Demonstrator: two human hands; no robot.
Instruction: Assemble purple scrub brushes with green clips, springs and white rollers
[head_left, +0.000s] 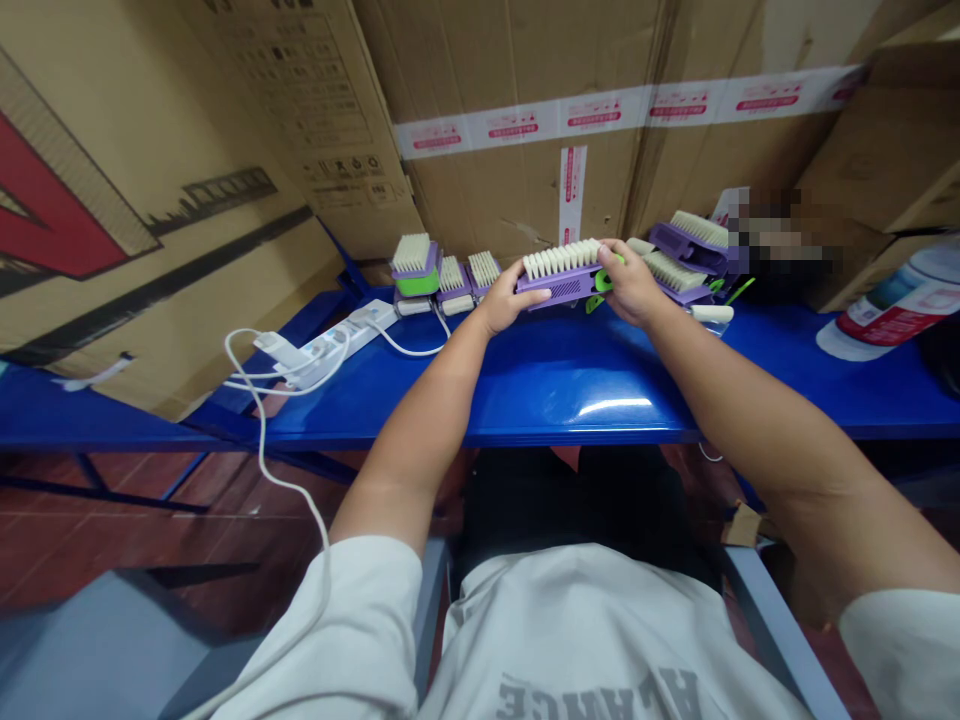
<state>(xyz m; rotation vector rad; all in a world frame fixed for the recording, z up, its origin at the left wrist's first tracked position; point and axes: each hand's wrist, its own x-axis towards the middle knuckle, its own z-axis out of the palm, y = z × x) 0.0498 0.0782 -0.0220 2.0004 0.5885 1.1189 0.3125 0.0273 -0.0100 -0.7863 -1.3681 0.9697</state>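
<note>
Strip (337, 345): white, lying on the blue worktop (555, 390) with leads plugged in; one cable (261, 440) runs down toward my left sleeve (360, 600).
Row (417, 262): three similar units, pale tops up, the leftmost with a bright green base.
Left grip (506, 300): clasped on the left end of the brush (562, 288), thumb along the near side; I cannot see the fingers behind.
Brush: between my two grips, seemingly lifted over the worktop, right end a little higher; purple body, slotted near side, cream bristles (561, 261) facing up in even tufts, a bright green part (602, 281) at the right end.
Two-handed hold: I judge the step to be handling this one piece; moving it calls for both ends supported, bristles uncrushed.
Right grip (628, 283): wrapped around the right end, thumb uppermost.
Pile (688, 252): more purple units heaped just beyond that grip.
Bottle (900, 305): white, red-labelled, tilted in my view, well apart.
</note>
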